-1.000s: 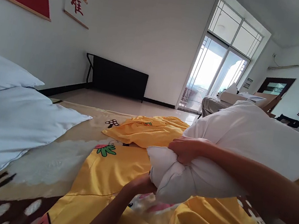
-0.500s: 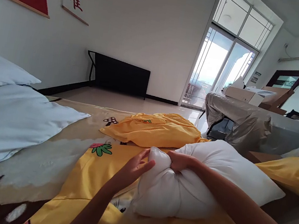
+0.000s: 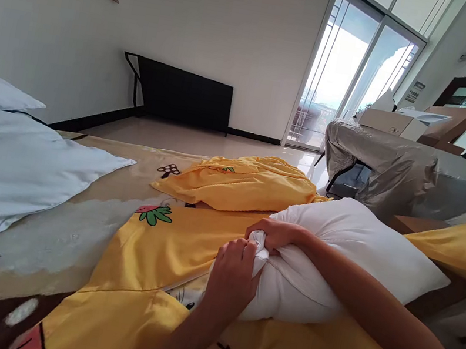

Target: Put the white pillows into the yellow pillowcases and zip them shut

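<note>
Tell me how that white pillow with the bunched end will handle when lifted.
The white pillow will likely flop and sag, since its end crumples between the left grip and right grip. It is probably light for its size, given its puffy, soft-looking bulk. Rolling seems unlikely, given its broad, cornered shape.

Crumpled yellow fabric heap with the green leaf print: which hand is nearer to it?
Right. The right hand grips the white stuffed pillow just short of the heap; the left hand grips the pillow's bunched corner, farther back from the heap.
</note>
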A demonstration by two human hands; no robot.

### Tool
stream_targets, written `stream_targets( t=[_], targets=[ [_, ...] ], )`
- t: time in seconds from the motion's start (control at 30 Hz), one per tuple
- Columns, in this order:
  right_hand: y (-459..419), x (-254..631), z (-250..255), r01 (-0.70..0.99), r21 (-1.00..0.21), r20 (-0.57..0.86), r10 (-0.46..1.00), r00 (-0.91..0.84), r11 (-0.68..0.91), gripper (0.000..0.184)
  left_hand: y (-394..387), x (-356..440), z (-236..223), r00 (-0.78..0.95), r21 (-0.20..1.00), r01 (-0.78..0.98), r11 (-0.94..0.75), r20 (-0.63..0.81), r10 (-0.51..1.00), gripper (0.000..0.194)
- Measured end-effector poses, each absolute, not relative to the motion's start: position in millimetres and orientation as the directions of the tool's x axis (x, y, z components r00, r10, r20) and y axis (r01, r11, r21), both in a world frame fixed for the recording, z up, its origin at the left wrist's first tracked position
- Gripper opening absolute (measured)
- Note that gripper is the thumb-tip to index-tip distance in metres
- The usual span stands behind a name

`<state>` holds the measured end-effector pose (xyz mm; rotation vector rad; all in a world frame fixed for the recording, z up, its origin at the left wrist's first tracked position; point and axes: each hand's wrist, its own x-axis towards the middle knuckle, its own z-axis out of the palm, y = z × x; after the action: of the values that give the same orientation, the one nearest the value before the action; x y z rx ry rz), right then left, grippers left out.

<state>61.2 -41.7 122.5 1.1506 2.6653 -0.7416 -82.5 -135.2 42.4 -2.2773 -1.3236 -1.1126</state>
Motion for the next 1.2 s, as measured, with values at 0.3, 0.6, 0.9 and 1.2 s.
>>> stream_targets(
  t=[0.3, 0.6, 0.9, 1.2],
  targets=[
    [-112, 58, 153, 0.691, -0.035, 0.005, 0.692, -0.722, 0.722, 0.043, -121, -96, 38, 0.104, 0.522, 0.582, -0.623, 0.712, 0.694, 0.024],
    [-160, 77, 127, 0.816, 0.096, 0.098, 0.811, -0.577, 0.570, 0.106, -107, -106, 45, -0.031, 0.898, 0.240, -0.370, 0.388, 0.921, 0.032],
    [-48, 73, 127, 0.704, -0.034, 0.003, 0.704, -0.710, 0.710, 0.113, -86, -114, 29, -0.176, 0.984, -0.147, -0.101, 0.075, 0.982, 0.040],
    [-10, 58, 111, 0.650, -0.177, -0.253, 0.605, -0.755, 0.739, 0.068, -86, -114, 37, -0.198, 0.960, 0.132, -0.246, 0.268, 0.943, 0.034]
  ],
)
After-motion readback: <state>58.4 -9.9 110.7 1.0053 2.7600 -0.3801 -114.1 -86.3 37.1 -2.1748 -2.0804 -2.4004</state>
